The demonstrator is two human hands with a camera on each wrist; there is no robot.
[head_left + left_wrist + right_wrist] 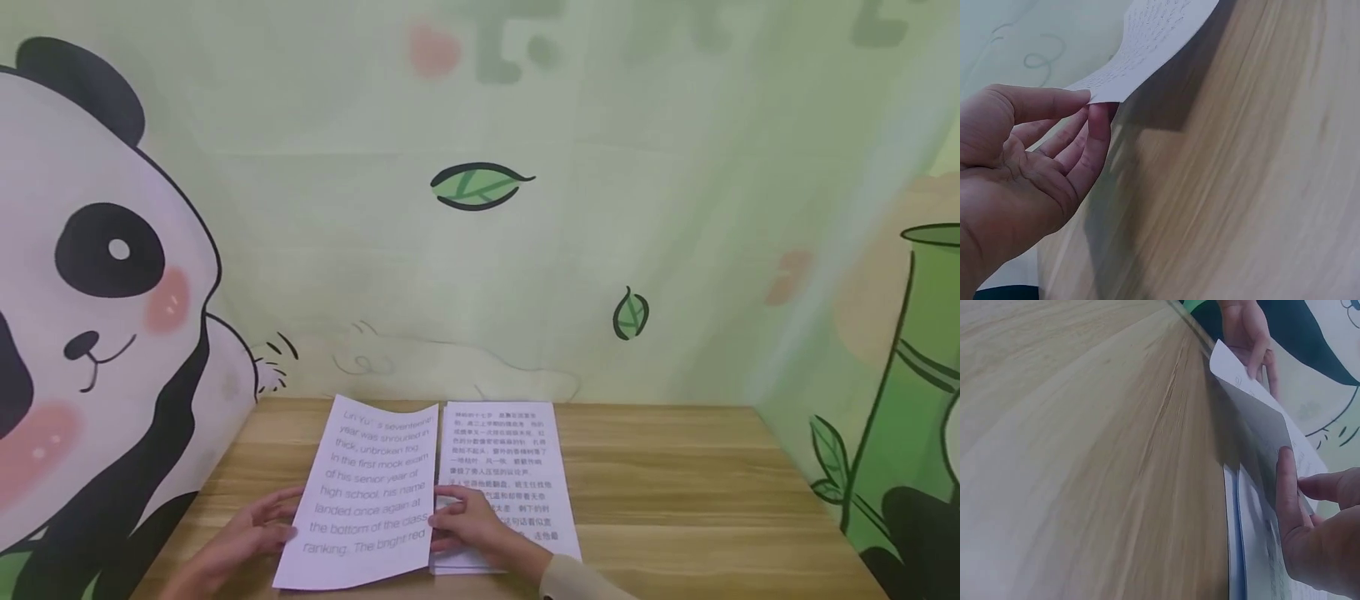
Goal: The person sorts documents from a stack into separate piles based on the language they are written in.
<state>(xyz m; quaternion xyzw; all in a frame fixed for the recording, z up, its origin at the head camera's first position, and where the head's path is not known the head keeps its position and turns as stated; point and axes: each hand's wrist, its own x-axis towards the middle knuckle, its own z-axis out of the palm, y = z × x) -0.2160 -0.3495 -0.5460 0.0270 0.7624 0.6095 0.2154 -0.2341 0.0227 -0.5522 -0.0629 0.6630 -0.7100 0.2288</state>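
Observation:
A sheet of paper [367, 492] printed with large English text is held up off the table, bowed a little along its length. My left hand [1029, 150] pinches its left edge between thumb and fingers. At the opposite edge my right hand [1319, 531] pinches it too, thumb on the printed face and fingers behind. Below and to the right lies a stack of paper [510, 450] with Chinese text on top, partly covered by my right hand. In the right wrist view the sheet's blank back faces the table and the stack's edges show beneath it.
The wooden table [675, 483] stretches to the right of the stack. Behind it hangs a pale green backdrop [337, 208] with a panda drawn at left, leaves in the middle and bamboo at right.

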